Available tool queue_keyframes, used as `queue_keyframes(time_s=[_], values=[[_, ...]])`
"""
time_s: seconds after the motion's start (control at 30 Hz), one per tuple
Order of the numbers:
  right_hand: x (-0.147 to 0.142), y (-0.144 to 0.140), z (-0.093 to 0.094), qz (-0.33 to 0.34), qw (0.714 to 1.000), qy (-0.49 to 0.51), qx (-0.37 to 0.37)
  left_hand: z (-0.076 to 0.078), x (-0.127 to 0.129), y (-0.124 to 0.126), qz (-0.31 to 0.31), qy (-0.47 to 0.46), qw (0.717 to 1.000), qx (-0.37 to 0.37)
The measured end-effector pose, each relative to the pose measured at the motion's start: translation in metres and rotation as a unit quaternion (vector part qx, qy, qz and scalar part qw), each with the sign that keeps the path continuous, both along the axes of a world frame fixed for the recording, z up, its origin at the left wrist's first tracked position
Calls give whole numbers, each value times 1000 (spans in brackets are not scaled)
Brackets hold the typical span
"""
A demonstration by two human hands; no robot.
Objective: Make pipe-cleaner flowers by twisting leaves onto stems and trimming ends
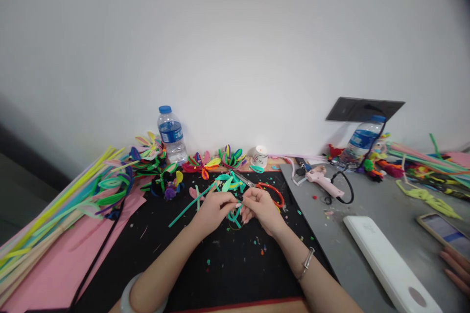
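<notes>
Over the black mat (pixel 227 274), my left hand (pixel 216 210) and my right hand (pixel 260 208) meet with fingertips pinched close together. Between them, loops of teal pipe cleaner (pixel 234 217) show, and both hands seem closed on this piece; the exact grip is hidden by the fingers. A thin wire-like loop hangs just below. Scissors with red handles (pixel 273 193) lie right behind my right hand. Light green pipe-cleaner leaves (pixel 231 182) are behind the fingertips, and a straight teal pipe cleaner (pixel 187 208) lies left of my left hand.
Pipe-cleaner bundles (pixel 55 220) lie on pink paper at left. A water bottle (pixel 171 137), pipe-cleaner flowers (pixel 200 164) and a paper cup (pixel 260 156) line the wall. Rightward are a pink glue gun (pixel 325 181), a white case (pixel 389 264), and another person's hand (pixel 457 269) beside a phone (pixel 446 232).
</notes>
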State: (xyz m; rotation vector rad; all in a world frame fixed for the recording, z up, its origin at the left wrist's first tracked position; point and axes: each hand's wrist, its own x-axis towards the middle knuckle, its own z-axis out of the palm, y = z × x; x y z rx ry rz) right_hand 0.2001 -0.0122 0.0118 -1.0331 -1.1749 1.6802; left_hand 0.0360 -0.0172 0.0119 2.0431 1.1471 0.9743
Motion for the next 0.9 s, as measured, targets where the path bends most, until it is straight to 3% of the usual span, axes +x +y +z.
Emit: queue_keyframes(time_s=[0.13, 0.37, 0.6, 0.9], values=[[0, 0, 0, -6, 1000, -5, 5, 3, 1, -2, -8, 18, 999, 38], [2, 2, -5, -83, 994, 62, 30, 2, 0, -3, 30, 12, 998, 54], [1, 1, -4, -90, 990, 103, 30, 0, -2, -2, 40, 12, 997, 68], [0, 2, -7, -98, 991, 57, 64, -6, -4, 1, 54, 5, 993, 108]])
